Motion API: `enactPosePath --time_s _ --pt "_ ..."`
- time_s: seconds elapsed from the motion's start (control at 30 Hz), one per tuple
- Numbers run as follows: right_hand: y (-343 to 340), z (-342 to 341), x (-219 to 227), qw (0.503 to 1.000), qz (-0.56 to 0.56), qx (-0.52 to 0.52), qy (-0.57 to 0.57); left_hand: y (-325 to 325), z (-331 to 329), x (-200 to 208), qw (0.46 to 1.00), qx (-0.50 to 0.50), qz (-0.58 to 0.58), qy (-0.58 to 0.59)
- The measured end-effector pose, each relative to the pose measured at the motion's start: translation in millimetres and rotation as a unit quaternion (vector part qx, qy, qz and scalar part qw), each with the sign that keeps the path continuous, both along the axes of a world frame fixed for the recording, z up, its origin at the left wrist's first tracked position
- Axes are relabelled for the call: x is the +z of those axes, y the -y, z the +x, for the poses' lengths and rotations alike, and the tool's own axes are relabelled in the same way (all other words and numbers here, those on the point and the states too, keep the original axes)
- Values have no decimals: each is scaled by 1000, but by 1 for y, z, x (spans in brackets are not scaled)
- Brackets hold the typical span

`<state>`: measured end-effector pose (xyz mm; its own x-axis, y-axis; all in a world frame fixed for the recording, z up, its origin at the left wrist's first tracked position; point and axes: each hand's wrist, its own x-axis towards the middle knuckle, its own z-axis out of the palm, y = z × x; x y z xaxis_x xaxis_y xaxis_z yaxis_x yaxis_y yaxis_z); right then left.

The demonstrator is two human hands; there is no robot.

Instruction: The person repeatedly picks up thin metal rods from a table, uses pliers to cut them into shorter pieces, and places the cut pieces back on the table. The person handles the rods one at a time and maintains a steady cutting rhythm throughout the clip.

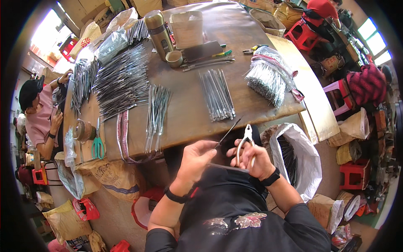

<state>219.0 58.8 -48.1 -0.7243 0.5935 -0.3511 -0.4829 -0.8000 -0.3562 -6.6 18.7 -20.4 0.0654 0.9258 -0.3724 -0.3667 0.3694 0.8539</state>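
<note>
My left hand [196,160] is closed, pinching a thin dark metal strip [228,132] that slants up and to the right past the table's front edge. In my right hand [258,160] is a pair of pliers [247,133], jaws pointing up toward the table. The fingers wrap round the pale handles. The pliers' jaws are apart from the strip, just to its right. A second thin strip [228,167] runs low between the two hands; which hand holds it I cannot tell. On the table ahead lies a neat row of metal strips [217,95].
The brown table [180,122] carries a large strip pile [121,82], a smaller bunch [157,113], a bagged bundle [268,80], a flask [158,33] and a plastic bin [187,29]. Green scissors [97,147] lie left. A white sack [308,155] stands right. A person [40,117] works at left.
</note>
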Motion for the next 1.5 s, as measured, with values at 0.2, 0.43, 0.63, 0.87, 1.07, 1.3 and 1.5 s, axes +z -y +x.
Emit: enactPosePath --time_s 0.2,0.43,0.63,0.87,1.07,1.3,1.5 --pt "12 -6 -4 738 498 127 438 1 8 -1 985 32 78 -153" --pt "6 -5 14 568 629 87 524 3 7 3 962 26 113 -249" --pt "3 -6 15 544 639 57 541 5 11 -1 960 24 116 -255" --pt "1 -7 13 555 623 77 546 3 4 5 960 14 119 -255" --pt "-3 -15 15 609 569 69 549 21 -1 37 884 37 178 -431" --pt "-8 -22 10 644 566 57 512 -2 -24 4 852 95 194 -476" --pt "-9 -3 -4 722 470 60 504 -26 -69 -27 895 170 22 -411"
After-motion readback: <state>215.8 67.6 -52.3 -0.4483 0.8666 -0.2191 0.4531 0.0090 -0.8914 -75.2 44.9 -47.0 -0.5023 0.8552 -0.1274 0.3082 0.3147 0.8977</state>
